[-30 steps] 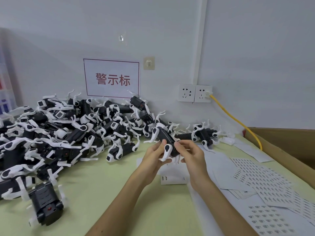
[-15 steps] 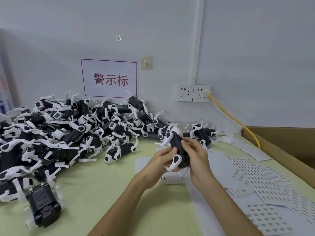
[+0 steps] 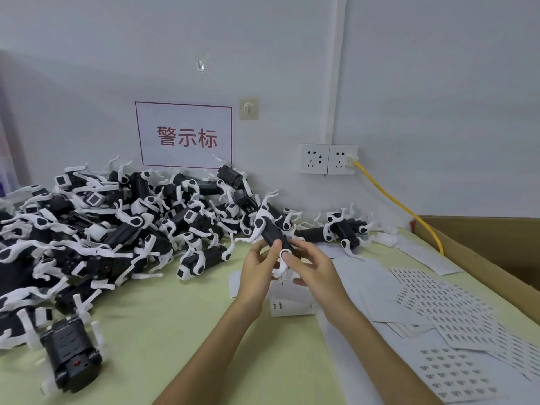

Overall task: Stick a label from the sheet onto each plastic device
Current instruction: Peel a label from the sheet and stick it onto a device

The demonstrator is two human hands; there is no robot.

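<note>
Counter (image 3: 163, 325): pale green surface, runs back to a white wall (image 3: 438, 97).
Sign (image 3: 187, 135): white sheet, dark red border, three red Chinese characters, flat on the wall.
Beige hook plate (image 3: 249, 108) just right of the sign's top corner; small clear hook (image 3: 200, 65) higher up.
White trunking (image 3: 336, 68) runs vertically down the wall to two white sockets (image 3: 314, 159), side by side.
Yellow cable (image 3: 400, 206): plugged into the right-hand socket, slopes down rightward to the counter's far edge.
Cardboard box (image 3: 479, 244): brown, open-topped, along the counter's right side.
</note>
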